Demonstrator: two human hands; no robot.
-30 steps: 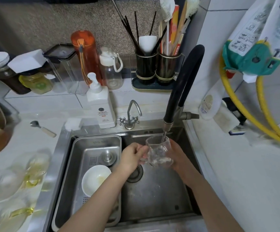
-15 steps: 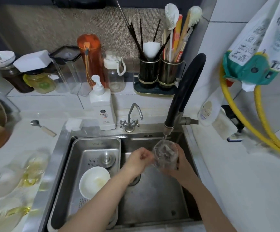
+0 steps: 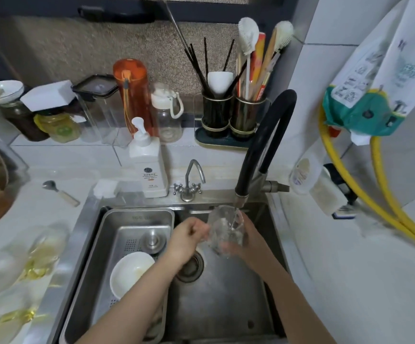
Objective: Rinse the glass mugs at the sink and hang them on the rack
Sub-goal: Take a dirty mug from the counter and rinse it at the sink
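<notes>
A clear glass mug [image 3: 225, 230] is held over the steel sink [image 3: 226, 306], tilted, under the stream from the black faucet [image 3: 263, 145]. My left hand [image 3: 189, 238] grips the mug's left side, at its handle. From behind and below, my right hand [image 3: 248, 242] cups the mug's right side. Water runs into the mug's mouth. Several more glass mugs [image 3: 35, 254] with yellow handles lie blurred at the left on the counter. No rack can be made out.
A steel drain basket [image 3: 117, 244] in the sink's left half holds a white bowl [image 3: 132, 271]. A soap pump bottle [image 3: 148, 167], a small tap [image 3: 189, 182] and a sponge [image 3: 106, 188] stand behind the sink. A yellow hose [image 3: 380, 194] hangs at right. Utensil holders [image 3: 233, 115] stand behind.
The mug has tilted from upright toward the left under the stream. Both hands stay on it and have shifted slightly right and back toward the faucet.
</notes>
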